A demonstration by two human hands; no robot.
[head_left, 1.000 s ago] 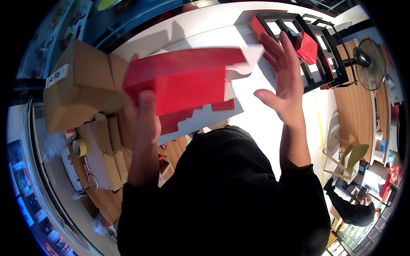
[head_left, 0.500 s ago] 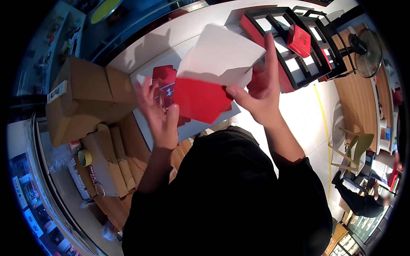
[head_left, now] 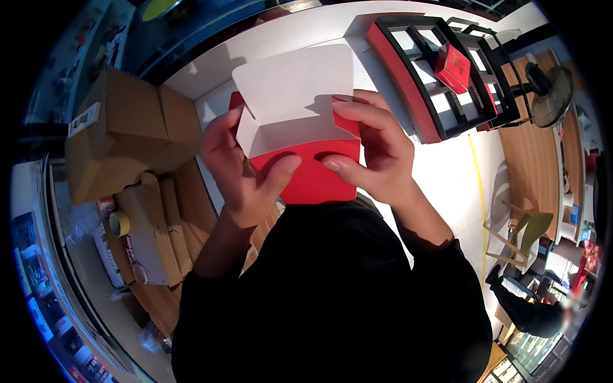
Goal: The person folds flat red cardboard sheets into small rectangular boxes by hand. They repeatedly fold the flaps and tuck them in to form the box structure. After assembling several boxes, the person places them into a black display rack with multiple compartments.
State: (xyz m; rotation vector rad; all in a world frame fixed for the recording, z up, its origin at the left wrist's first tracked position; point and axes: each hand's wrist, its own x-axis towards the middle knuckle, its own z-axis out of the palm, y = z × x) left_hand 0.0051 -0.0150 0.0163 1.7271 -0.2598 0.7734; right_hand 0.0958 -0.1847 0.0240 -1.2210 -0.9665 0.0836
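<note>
A red cardboard box (head_left: 313, 172) with a white inside is held up in front of my body, its white lid flap (head_left: 297, 80) standing raised at the far side. The mouth of the box faces me and shows a bare white interior. My left hand (head_left: 246, 169) grips its left side, thumb on the red front panel. On the right side my right hand (head_left: 380, 150) clasps it, thumb on the front and index finger along the right side flap. The box's back and underside are hidden.
At the far right stands a black-and-red display rack (head_left: 415, 83) with a small red box (head_left: 453, 68) on it. Large brown cartons (head_left: 124, 140) are at the left, near a roll of tape (head_left: 119, 223). A fan (head_left: 549, 96), a chair (head_left: 530, 233) and another person (head_left: 530, 309) are to the right.
The box has turned from a tilted, flatter shape to an opened-out one facing me. My left hand, fingers apart before, now grips its left side; my right hand has closed round the right side.
</note>
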